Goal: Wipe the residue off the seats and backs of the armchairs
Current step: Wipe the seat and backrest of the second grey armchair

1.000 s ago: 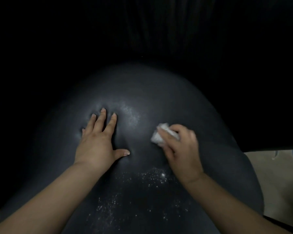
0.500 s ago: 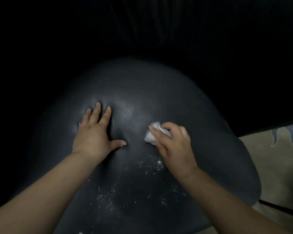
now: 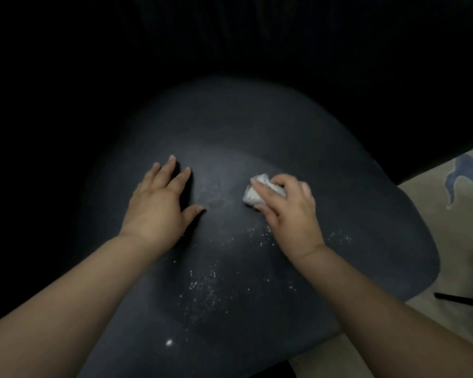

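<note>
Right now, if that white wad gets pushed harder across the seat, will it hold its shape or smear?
The white wad looks crumpled and soft, so it would likely flatten, not slide stiffly. The right hand covers most of it, so it seems light. Loose white specks on the seat would probably scatter.

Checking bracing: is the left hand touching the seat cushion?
Touching. The head view shows the left hand lying flat on the dark seat cushion, fingers spread, with the surface dimpled around its fingertips.
</note>
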`<state>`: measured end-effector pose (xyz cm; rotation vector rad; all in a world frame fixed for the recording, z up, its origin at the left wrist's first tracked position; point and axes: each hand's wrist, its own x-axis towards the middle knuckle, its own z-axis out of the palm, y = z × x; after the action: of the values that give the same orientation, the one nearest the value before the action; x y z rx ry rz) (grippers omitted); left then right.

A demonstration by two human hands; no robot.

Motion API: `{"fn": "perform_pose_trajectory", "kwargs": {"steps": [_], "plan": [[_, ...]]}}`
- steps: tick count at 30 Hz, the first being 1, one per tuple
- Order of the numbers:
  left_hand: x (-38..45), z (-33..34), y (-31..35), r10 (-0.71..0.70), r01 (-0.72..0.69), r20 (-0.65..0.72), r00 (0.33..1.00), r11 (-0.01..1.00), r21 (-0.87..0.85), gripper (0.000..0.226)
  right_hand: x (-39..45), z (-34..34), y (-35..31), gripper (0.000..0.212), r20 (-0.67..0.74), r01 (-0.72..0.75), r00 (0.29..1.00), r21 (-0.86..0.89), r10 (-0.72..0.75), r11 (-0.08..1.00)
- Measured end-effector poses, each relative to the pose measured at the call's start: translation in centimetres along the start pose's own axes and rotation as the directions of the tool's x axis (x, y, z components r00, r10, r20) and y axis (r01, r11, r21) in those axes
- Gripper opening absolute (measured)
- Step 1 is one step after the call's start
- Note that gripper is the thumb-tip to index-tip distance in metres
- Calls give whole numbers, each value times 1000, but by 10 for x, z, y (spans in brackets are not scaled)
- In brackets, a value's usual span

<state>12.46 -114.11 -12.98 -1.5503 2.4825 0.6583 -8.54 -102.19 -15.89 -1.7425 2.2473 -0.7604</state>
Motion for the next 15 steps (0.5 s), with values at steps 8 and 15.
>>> {"fn": "perform_pose_trajectory", "kwargs": {"steps": [8,15], "plan": [[-44,4,-48,18,-18,-13,1000,1000,-7,65,-53,14,-26,42,-34,-30,999,31,31,999],[-77,18,-69,-31,30,-14,999,998,-54,65,-29,11,-15,41,-76,-69,995,-47,65,996]]}}
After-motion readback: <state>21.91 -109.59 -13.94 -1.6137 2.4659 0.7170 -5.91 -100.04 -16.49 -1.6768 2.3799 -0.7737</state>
